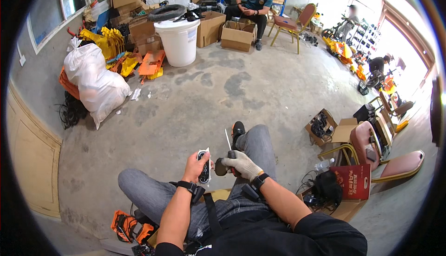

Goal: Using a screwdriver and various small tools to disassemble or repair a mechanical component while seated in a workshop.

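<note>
I sit with my legs in grey jeans stretched over a concrete floor. My left hand [195, 165], bare, holds a small flat black-and-white device [204, 167] upright above my left thigh. My right hand [240, 164], in a white work glove, grips the dark handle of a screwdriver [228, 150] whose thin shaft points up and away. The two hands are close together, a few centimetres apart, above my lap.
A white sack [95, 83], yellow and orange parts and a white bucket [179, 41] stand at the far left. Cardboard boxes [238, 35] and a seated person [253, 5] are at the back. Chairs [371, 149], open boxes with cables and a red box [357, 181] sit at my right.
</note>
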A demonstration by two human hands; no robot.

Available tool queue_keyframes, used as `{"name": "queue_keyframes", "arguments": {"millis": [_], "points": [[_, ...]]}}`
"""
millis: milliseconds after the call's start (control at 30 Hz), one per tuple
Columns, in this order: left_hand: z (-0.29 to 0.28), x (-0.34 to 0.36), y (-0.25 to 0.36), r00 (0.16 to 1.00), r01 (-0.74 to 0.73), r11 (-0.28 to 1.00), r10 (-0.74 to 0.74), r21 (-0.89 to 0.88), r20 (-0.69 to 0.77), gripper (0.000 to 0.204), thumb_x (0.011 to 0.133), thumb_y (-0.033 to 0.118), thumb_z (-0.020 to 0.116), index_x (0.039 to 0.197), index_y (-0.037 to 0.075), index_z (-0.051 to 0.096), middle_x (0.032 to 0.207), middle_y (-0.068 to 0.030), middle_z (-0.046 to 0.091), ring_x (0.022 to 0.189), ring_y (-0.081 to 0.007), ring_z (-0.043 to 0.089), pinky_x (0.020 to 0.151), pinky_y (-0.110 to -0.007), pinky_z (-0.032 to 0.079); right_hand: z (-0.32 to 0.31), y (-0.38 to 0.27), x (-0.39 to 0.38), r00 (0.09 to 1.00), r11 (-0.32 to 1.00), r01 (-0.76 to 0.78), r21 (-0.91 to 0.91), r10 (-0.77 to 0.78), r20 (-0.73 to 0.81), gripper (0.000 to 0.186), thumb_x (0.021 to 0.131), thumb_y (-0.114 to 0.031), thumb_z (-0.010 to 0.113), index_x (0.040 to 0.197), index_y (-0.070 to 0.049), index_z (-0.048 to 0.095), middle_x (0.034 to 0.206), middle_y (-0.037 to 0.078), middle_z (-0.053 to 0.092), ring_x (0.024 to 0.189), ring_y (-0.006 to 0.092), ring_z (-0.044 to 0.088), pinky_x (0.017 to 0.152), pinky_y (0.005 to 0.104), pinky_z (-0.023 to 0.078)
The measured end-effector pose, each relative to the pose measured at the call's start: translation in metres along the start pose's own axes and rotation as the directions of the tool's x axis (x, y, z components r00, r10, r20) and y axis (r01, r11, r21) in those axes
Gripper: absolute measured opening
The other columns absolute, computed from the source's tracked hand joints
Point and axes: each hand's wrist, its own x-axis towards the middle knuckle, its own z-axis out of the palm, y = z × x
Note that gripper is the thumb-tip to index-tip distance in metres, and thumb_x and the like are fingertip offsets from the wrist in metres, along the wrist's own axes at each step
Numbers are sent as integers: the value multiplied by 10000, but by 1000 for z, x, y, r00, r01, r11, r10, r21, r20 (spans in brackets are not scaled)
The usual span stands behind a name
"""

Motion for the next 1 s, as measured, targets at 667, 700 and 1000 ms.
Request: {"name": "queue_keyframes", "arguments": {"millis": [667, 700, 1000], "points": [[3, -1, 3, 1000, -23, 999, 23, -47, 5, 389, 987, 424, 599, 1002, 36, 571, 765, -110, 668, 630, -186, 667, 603, -320, 562, -1, -2, 1, 1000, 996, -25, -80, 26, 14, 226, 855, -223, 700, 788, -39, 589, 615, 12, 539, 468, 98, 483, 418, 264, 375], [3, -1, 4, 1000, -20, 998, 21, -68, 13, 420, 987, 456, 580, 993, 36, 573, 766, -110, 668, 632, -188, 668, 606, -322, 565, -2, 1, 2, 1000, 998, -15, -67, 16, 19, 227, 852, -221, 704, 788, -37, 588, 620, 15, 542, 466, 99, 483, 419, 266, 377], [1, 4, -1, 998, -48, 998, 50, -50, 29, 481, 996, 515, 523, 954, 39, 578, 767, -114, 672, 651, -192, 672, 615, -322, 565, -4, 8, 8, 1000, 998, -11, -58, 12, 10, 219, 848, -207, 718, 826, -34, 585, 635, 22, 556, 468, 103, 488, 425, 270, 386]]}}
